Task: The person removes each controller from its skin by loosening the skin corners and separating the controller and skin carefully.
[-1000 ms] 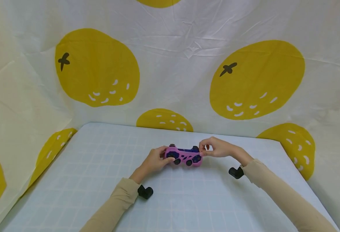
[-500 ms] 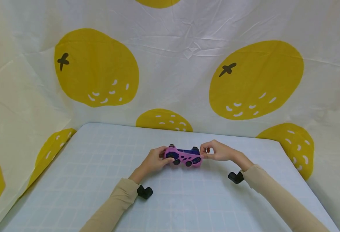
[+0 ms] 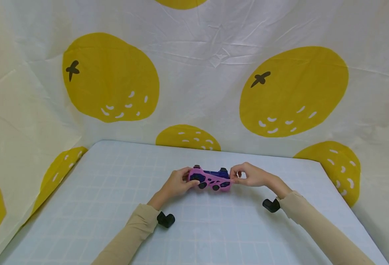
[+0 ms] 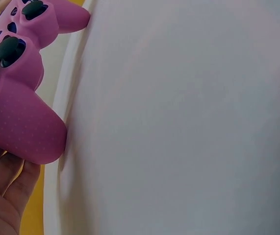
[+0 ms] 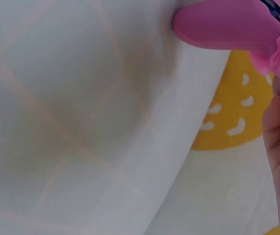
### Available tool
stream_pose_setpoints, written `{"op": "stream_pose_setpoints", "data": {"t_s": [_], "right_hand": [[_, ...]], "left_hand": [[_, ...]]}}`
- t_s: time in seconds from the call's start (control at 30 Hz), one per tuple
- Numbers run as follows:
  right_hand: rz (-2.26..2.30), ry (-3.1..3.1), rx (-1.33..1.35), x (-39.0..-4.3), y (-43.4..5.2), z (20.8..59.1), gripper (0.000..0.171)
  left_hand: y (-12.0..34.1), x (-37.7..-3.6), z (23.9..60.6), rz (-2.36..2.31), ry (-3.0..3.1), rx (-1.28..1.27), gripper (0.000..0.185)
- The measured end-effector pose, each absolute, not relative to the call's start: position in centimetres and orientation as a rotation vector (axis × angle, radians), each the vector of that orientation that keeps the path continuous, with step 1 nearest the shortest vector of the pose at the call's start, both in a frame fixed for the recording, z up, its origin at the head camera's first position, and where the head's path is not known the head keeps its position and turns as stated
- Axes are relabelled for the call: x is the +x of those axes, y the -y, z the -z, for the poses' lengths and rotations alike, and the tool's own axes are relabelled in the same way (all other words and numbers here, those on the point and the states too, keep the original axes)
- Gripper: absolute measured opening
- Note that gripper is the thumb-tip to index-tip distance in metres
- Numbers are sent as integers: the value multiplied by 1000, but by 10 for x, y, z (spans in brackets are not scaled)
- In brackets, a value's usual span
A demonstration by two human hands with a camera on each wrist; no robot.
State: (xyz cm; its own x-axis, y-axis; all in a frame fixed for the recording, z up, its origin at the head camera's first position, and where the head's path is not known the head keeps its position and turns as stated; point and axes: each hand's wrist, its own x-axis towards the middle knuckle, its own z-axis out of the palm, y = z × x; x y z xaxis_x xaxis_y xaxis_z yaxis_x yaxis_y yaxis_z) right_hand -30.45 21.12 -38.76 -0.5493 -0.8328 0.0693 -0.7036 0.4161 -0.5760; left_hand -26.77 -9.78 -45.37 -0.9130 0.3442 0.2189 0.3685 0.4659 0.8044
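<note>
A dark blue game controller (image 3: 215,173) with a pink silicone cover (image 3: 209,180) partly over it stands tilted near the middle of the table, with black thumbsticks facing the head camera. My left hand (image 3: 175,184) grips its left end, thumb on the front; in the left wrist view the pink cover (image 4: 19,122) hides most of that grip. At the other end, my right hand (image 3: 251,175) pinches the cover's edge between thumb and fingers. The right wrist view shows the stretched, folded pink cover (image 5: 223,24) at my right fingertips (image 5: 275,110), and blue casing above it.
The table (image 3: 194,235) wears a pale blue checked cloth. Behind it hangs a white curtain (image 3: 197,84) with yellow fruit prints. Black wrist-camera mounts stick out beside the left cuff (image 3: 165,219) and the right cuff (image 3: 271,205).
My right hand has moved slightly down and to the right, drawing the cover's edge with it. More of the blue casing's top right shows. My left hand holds still.
</note>
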Motion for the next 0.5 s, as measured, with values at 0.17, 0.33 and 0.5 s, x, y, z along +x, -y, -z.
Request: {"op": "stream_pose_setpoints", "data": {"t_s": [0.17,0.33,0.5], "right_hand": [[822,-2449,-1370,-301,-212,388,7],[822,-2456,-1344,-298,-213,390,7],[822,-2467,-1324,-297,-215,394,9]], "left_hand": [[98,-268,456,1476,2647,-671,43],[98,-268,456,1470,2639,-667,41],[98,-266,456,1474,2638,-666,43]]}}
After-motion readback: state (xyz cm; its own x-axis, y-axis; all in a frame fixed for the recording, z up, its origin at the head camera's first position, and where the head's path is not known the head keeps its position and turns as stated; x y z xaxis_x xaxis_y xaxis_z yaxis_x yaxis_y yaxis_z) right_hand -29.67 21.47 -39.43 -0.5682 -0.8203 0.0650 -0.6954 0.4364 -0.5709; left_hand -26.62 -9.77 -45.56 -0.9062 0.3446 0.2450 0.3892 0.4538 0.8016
